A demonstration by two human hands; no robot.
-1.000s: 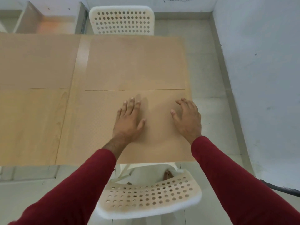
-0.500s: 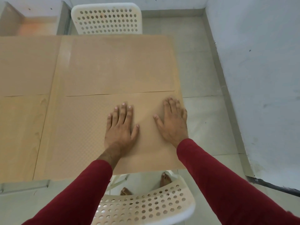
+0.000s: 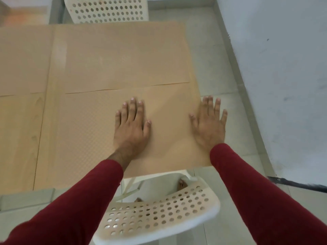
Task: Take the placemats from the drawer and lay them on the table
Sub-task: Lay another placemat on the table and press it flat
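The fingers point(image 3: 131, 110) of the left hand point(image 3: 131, 129) lie straight and close together, thumb a little apart, flat on the near placemat point(image 3: 92, 131), palm down on its right half. The fingers point(image 3: 209, 106) of the right hand point(image 3: 208, 128) are straight and slightly fanned, the little finger splayed out widest; they reach past the right edge of that same placemat, so the fingertips show against the floor point(image 3: 217, 71) rather than the mat, and whether this hand presses the mat's edge or hovers just over it cannot be told, since it is slightly blurred. Both arms wear dark red sleeves point(image 3: 92, 197) that run back toward the camera. The near placemat is tan with a fine dotted texture and lies flat at the right end of the table point(image 3: 19, 138), its right edge at the table's right edge. Just beyond it, edge to edge along a thin seam, lies a far placemat point(image 3: 123, 53) of the same colour. To the left of the near placemat a strip of bare pale wood shows, and beyond that strip another placemat point(image 3: 23, 57) covers the far left part. A white perforated chair point(image 3: 159, 216) stands on the near side of the near placemat, below the arms, with bare toes visible under it. A second white perforated chair point(image 3: 108, 9) stands past the far placemat. A grey-white wall point(image 3: 283, 68) rises to the right of the near placemat, beyond the tiled floor.
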